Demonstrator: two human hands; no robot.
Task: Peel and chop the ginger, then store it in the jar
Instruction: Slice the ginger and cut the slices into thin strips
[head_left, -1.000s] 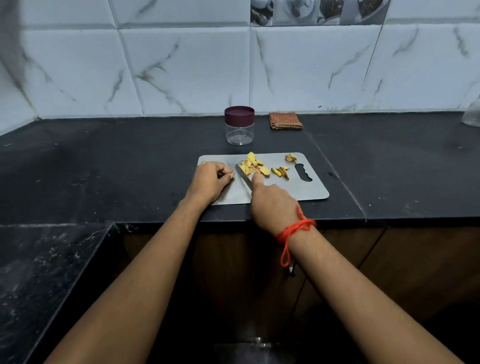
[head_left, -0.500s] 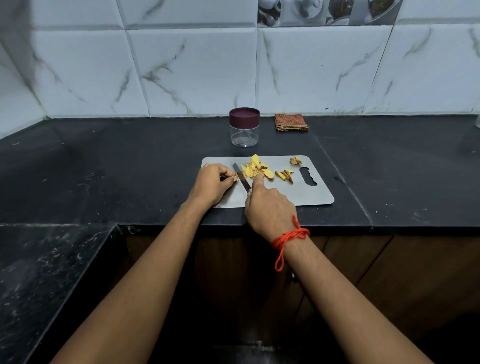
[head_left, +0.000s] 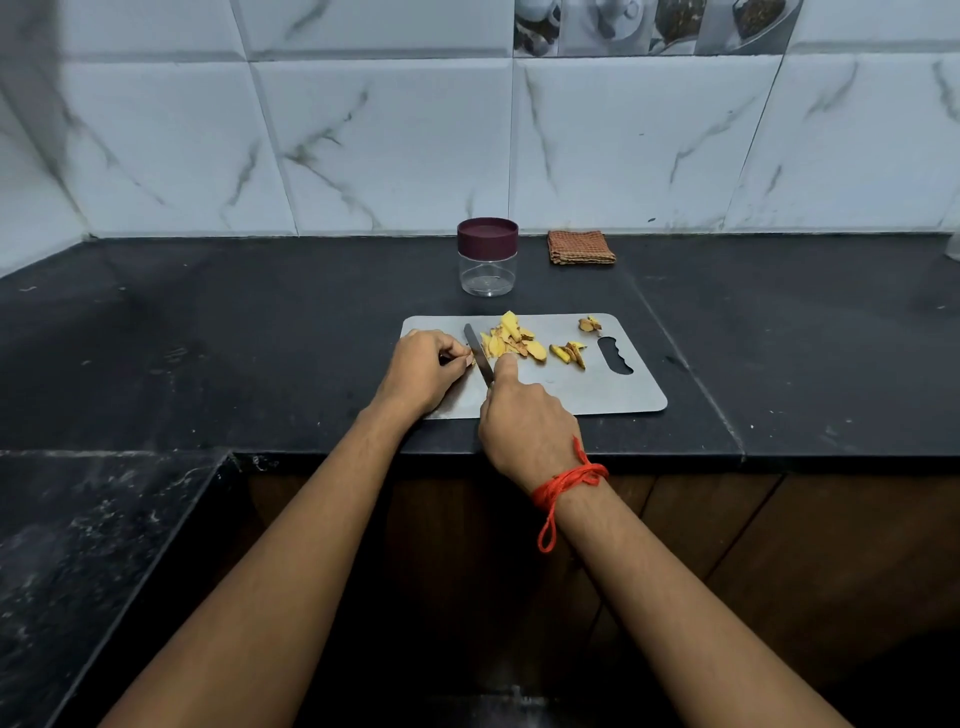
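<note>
Behind, glossy white veined tiles (head_left: 389, 145) meet a matte black stone counter (head_left: 260, 338). A grey cutting board (head_left: 597, 387) with a wavy slot lies near its edge, yellow ginger slices (head_left: 511, 340) heaped on it. The right hand (head_left: 524, 423) grips the knife (head_left: 478, 353); the left hand (head_left: 423, 371) pinches a ginger piece (head_left: 470, 360). A clear, maroon-lidded jar (head_left: 487, 257) stands beyond.

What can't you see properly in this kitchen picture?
Head view:
- Thin steel knife: handle hidden inside the right hand.
- Small yellow ginger piece in the left hand's grip: nearly covered by its fingers.
- Clear object at the right edge: cut off, so unidentifiable.
</note>
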